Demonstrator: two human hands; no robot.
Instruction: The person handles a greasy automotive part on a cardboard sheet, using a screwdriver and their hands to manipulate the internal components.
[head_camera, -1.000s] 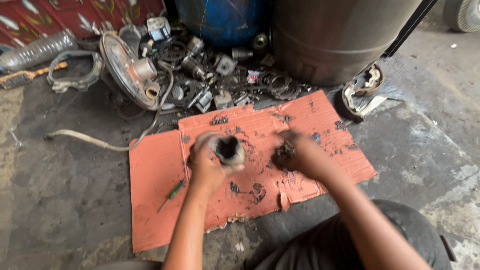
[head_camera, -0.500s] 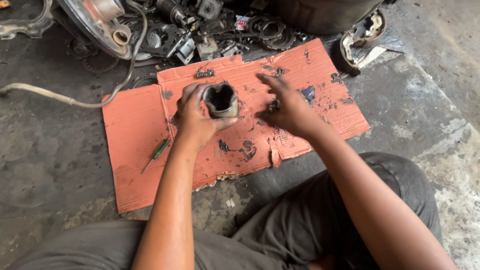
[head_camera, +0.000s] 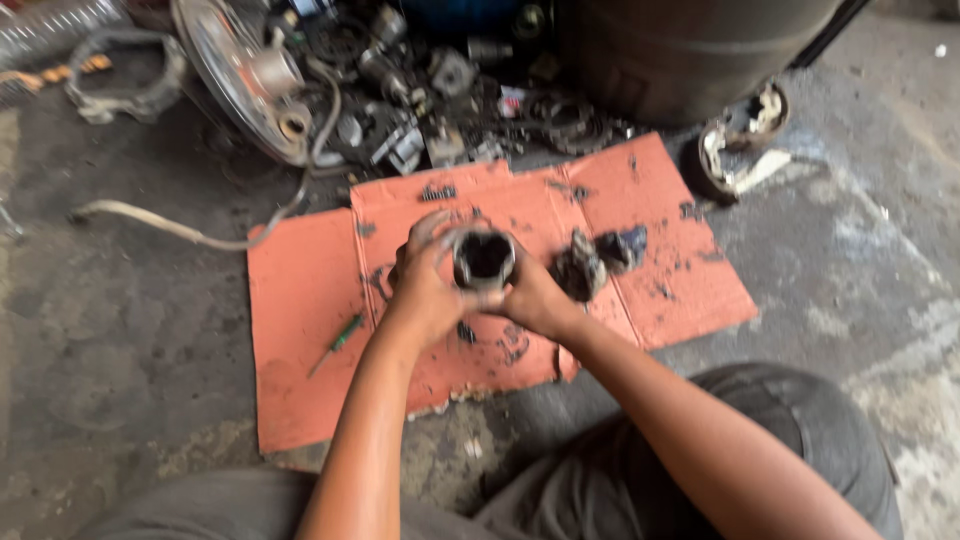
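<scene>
Both hands, left hand (head_camera: 425, 290) and right hand (head_camera: 535, 300), grip metal cylinder (head_camera: 484, 258) over orange cardboard (head_camera: 300, 300) on grimy concrete floor (head_camera: 110, 330).

Stained concrete floor (head_camera: 120, 340) with a flattened orange cardboard sheet (head_camera: 300, 300) spread on it.

On the cardboard lie a green-handled screwdriver (head_camera: 338, 340) near its left part and two dark greasy lumps (head_camera: 595, 262), perhaps engine parts, toward the right. Behind it on the floor sit a heap of small metal parts (head_camera: 440, 120), a round wheel hub (head_camera: 240, 80) with a pale cable (head_camera: 170, 225) trailing left, and a dark drum (head_camera: 690, 50).
</scene>
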